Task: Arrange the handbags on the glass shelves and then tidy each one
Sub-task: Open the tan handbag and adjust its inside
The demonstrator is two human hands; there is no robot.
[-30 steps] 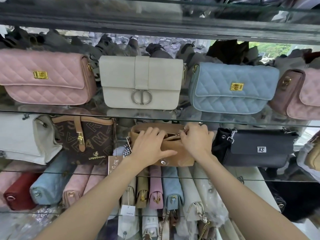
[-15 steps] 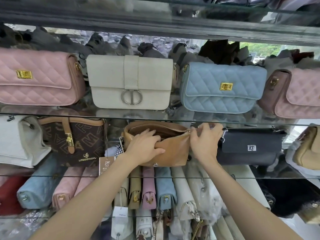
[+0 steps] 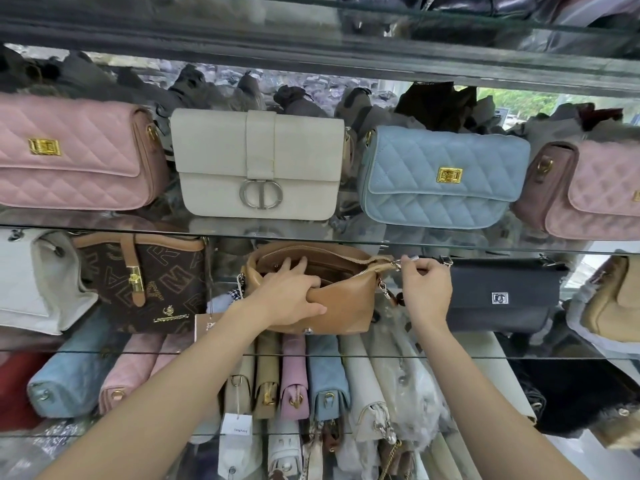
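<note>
Centrally, on the middle glass shelf (image 3: 485,251): one tan leather handbag (image 3: 346,306), soft-bodied and smooth, standing upright between a brown monogram bag (image 3: 152,282) on its left and a black flap bag (image 3: 502,299) on its right. Top zipper run fully open; teeth gold-toned; mouth gaping, showing a tan lining with a small snap or stud inside. A metal stud sits low on the front panel, and a silver clasp hangs at the right end.

Left hand (image 3: 287,296): grasping the bag's front wall at the rim, fingers reaching inside the opening, thumb laid across the outside face.

Right hand (image 3: 424,289): fingers curled, pinching the zipper pull (image 3: 401,264) at the bag's right end, just beside the black flap bag's strap hardware.

Shelf above: pink quilted bag (image 3: 69,157) with gold turn-lock; cream flap bag (image 3: 256,164) with round silver clasp; blue quilted bag (image 3: 443,174) with gold lock; a second pink quilted bag (image 3: 595,192) at far right, partly cut off.

Shelf below: small bags stood on end in a row, pastel blue, pink, beige and cream, several with paper tags (image 3: 236,424).
</note>
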